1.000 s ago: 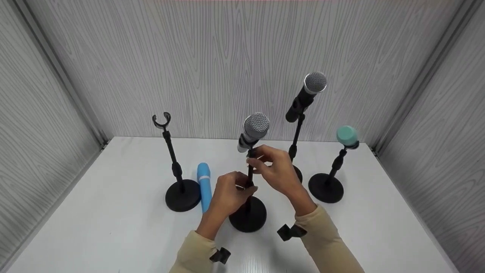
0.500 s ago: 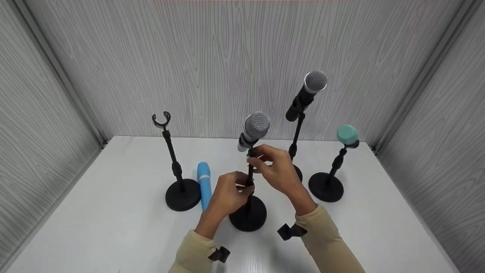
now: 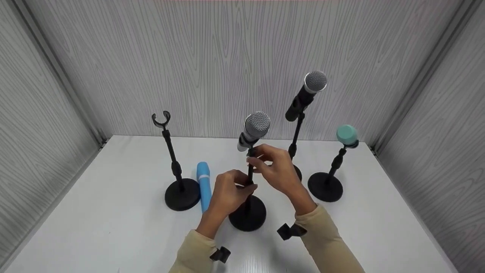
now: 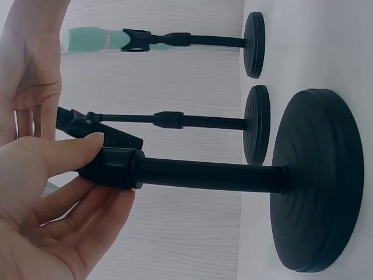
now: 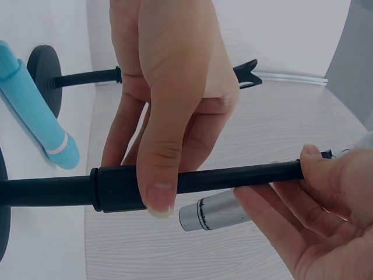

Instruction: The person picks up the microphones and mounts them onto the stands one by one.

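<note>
In the head view a silver microphone (image 3: 257,124) sits tilted in the clip of the middle black microphone stand (image 3: 248,216). My left hand (image 3: 231,191) pinches the stand's thick adjusting collar (image 4: 111,167) between thumb and fingers, as the left wrist view shows closely. Higher up, my right hand (image 3: 278,168) pinches the thin upper pole (image 5: 239,178) near the clip. The round base stands flat on the white table. In the right wrist view the silver microphone's handle end hangs behind the pole, partly covered by the right hand.
Left of the hands, a blue microphone (image 3: 204,185) lies beside a stand with a bare clip (image 3: 161,120). A taller stand behind holds a black microphone (image 3: 299,102) with a silver head. At right, another stand holds a mint-green microphone (image 3: 346,134). Wood-grain panels (image 3: 212,68) enclose the table.
Both hands keep their places on the stand. The left thumb has shifted slightly on the collar; little else has moved.
</note>
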The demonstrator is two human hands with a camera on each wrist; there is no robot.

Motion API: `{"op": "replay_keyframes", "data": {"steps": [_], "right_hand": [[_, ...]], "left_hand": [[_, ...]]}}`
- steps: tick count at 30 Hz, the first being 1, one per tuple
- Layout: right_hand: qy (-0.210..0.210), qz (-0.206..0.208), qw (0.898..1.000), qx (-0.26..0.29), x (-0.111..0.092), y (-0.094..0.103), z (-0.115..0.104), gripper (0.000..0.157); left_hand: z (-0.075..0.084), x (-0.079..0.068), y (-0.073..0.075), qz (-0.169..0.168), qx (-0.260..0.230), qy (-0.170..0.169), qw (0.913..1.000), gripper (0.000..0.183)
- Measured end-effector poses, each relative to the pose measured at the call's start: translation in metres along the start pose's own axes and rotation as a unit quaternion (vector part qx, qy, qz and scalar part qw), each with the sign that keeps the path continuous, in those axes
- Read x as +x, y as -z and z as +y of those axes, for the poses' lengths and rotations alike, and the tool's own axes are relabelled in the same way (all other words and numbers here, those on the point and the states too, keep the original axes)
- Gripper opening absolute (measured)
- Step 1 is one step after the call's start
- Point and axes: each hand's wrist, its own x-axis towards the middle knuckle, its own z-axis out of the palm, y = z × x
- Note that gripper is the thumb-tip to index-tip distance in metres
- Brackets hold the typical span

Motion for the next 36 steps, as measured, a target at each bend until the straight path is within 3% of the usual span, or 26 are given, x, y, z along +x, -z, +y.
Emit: {"op": "replay_keyframes", "data": {"steps": [6,20,24,29,36], "right_hand": [[0.006,0.000,1.000,0.004,0.000,-0.001,0.000,0.010],[0.002,0.000,1.000,0.001,0.001,0.006,0.001,0.009],[0.003,0.003,1.000,-0.003,0.000,0.007,0.000,0.010],[0.000,-0.001,1.000,-0.004,0.000,0.006,0.001,0.011],[-0.001,-0.010,1.000,0.002,0.000,0.007,0.000,0.011]], "left_hand": [[0.003,-0.001,-0.001,0.000,-0.004,0.009,1.0000,0.011],[0.004,0.003,-0.007,-0.003,0.003,-0.004,1.0000,0.011],[0.004,0.004,-0.008,0.012,0.025,-0.006,0.9996,0.013],[0.007,0.003,-0.011,0.035,0.059,0.016,0.9975,0.011],[0.010,0.002,-0.012,0.044,0.065,-0.001,0.9969,0.005]]}}
